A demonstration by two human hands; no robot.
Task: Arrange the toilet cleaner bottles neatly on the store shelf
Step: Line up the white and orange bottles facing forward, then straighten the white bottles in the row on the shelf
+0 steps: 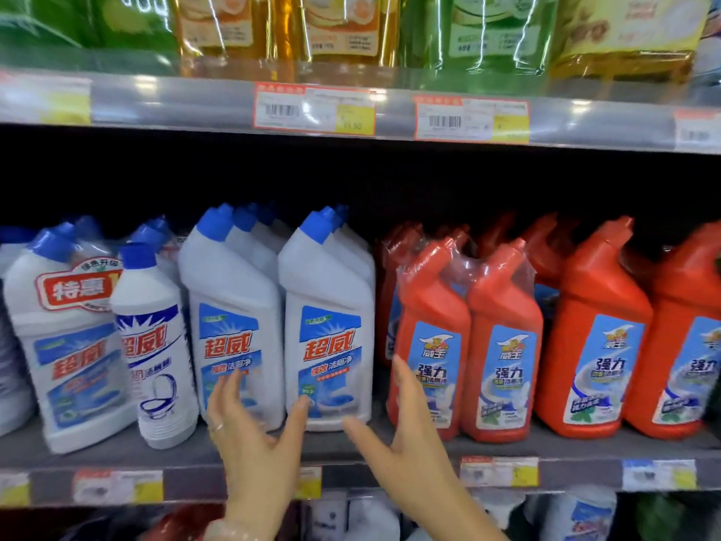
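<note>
White toilet cleaner bottles with blue caps stand in rows on the middle shelf [390, 447]. One front bottle [327, 326] is framed by both hands; another white bottle [230, 306] stands just left of it. My left hand [253, 435] is spread open, fingers against the left bottle's lower front and thumb touching the framed bottle's lower left corner. My right hand [405, 419] is open too, thumb below that bottle's base, fingers raised in the gap before a shrink-wrapped pair of red bottles [468, 345].
A round white bottle [156, 345] and a promo-labelled white bottle [66, 345] lean at the left. More red bottles [597, 329] fill the right. Refill pouches [339, 29] sit on the shelf above, price tags [314, 109] line the rails, and other bottles show below.
</note>
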